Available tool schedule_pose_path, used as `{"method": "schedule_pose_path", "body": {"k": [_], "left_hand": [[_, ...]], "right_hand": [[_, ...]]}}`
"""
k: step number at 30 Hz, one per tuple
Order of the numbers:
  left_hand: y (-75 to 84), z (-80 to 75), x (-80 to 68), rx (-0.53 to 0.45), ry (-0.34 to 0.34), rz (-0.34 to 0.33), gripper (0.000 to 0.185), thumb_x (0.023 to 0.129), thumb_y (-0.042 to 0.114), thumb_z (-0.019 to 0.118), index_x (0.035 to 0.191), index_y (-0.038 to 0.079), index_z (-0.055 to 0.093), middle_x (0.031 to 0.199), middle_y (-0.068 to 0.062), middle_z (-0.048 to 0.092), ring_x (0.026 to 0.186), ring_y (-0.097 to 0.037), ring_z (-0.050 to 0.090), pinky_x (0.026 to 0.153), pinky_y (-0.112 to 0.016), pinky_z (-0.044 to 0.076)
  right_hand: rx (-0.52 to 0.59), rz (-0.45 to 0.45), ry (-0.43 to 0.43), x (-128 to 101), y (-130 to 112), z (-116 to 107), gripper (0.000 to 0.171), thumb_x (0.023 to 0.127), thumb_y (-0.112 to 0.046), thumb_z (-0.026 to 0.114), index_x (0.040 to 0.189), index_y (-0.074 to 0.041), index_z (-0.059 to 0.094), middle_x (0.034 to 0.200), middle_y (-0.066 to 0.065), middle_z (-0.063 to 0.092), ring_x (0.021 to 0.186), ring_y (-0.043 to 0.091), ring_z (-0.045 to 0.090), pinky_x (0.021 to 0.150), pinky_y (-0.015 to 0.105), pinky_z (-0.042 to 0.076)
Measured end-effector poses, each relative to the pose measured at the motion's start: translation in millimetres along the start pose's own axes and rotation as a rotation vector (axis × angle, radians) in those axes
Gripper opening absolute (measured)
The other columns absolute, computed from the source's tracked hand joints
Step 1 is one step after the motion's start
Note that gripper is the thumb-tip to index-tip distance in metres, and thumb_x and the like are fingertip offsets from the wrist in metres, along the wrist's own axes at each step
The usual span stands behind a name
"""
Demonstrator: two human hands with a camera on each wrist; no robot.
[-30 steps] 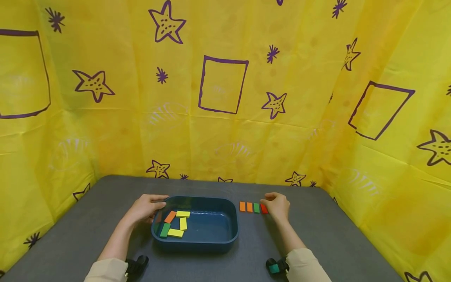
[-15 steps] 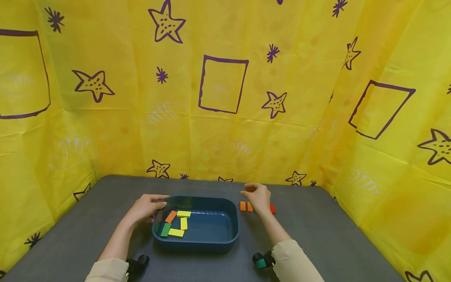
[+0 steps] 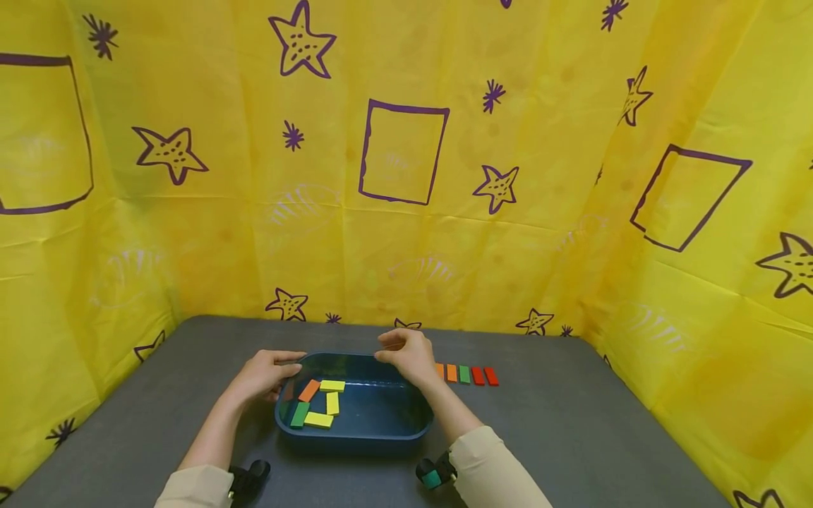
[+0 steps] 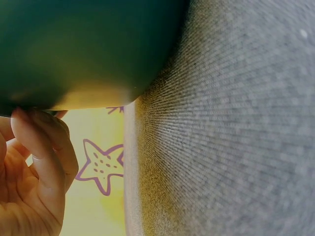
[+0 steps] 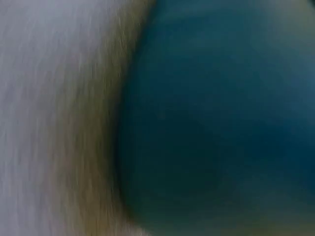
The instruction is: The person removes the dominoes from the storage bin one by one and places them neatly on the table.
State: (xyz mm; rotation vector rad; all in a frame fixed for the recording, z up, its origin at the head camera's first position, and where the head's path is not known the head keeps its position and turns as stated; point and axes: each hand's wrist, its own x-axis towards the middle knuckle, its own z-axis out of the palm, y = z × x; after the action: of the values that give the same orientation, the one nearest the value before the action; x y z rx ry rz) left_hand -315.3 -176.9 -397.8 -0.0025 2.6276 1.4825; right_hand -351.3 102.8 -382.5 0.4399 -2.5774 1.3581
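A dark blue rectangular tub (image 3: pixel 356 446) stands on the table. My left hand (image 3: pixel 260 374) holds its back left corner by the rim; in the left wrist view, curled fingers (image 4: pixel 42 147) touch the tub wall. Inside, towards the left, lie several domino-like blocks: yellow blocks (image 3: pixel 319 420), an orange block (image 3: pixel 309 391) and a green block (image 3: pixel 300 415). My right hand (image 3: pixel 409 356) hovers over the tub's back right, fingers loosely bent, nothing visible between them. The right wrist view is blurred and shows only the tub (image 5: pixel 211 118) and table.
Right of the tub, a row of similar blocks stretches along the grey table (image 3: pixel 571 437): orange blocks (image 3: pixel 452 373), a green block (image 3: pixel 464 375) and two red blocks (image 3: pixel 478 376). My right forearm partly covers the row's left end. A yellow curtain (image 3: pixel 406 268) surrounds the table.
My right hand was at a red block at the row's right end; it has moved left over the tub. Two red blocks now show there. My left hand stays on the rim.
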Motion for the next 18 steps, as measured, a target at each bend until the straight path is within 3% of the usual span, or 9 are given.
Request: {"method": "schedule_pose_path", "body": {"k": [9, 18], "left_hand": [[-0.7, 0.8, 1.2, -0.008, 0.003, 0.007, 0.046, 0.098, 0.019, 0.057, 0.141, 0.003, 0.053, 0.057, 0.002, 0.038, 0.048, -0.013, 0.039, 0.05, -0.024, 0.044], [-0.4, 0.1, 0.4, -0.028, 0.004, 0.013, 0.046, 0.098, 0.02, 0.058, 0.141, 0.002, 0.053, 0.057, 0.001, 0.042, 0.049, -0.013, 0.043, 0.05, -0.025, 0.045]], "right_hand": [[0.094, 0.034, -0.228, -3.1, -23.2, 29.8, 0.031, 0.078, -0.01, 0.082, 0.108, -0.005, 0.075, 0.107, 0.014, 0.075, 0.095, 0.023, 0.071, 0.077, 0.032, 0.058], [0.111, 0.102, -0.328, -1.5, -28.6, 49.2, 0.028, 0.075, -0.002, 0.082, 0.103, -0.005, 0.077, 0.106, 0.012, 0.076, 0.089, 0.015, 0.07, 0.078, 0.029, 0.059]]}}
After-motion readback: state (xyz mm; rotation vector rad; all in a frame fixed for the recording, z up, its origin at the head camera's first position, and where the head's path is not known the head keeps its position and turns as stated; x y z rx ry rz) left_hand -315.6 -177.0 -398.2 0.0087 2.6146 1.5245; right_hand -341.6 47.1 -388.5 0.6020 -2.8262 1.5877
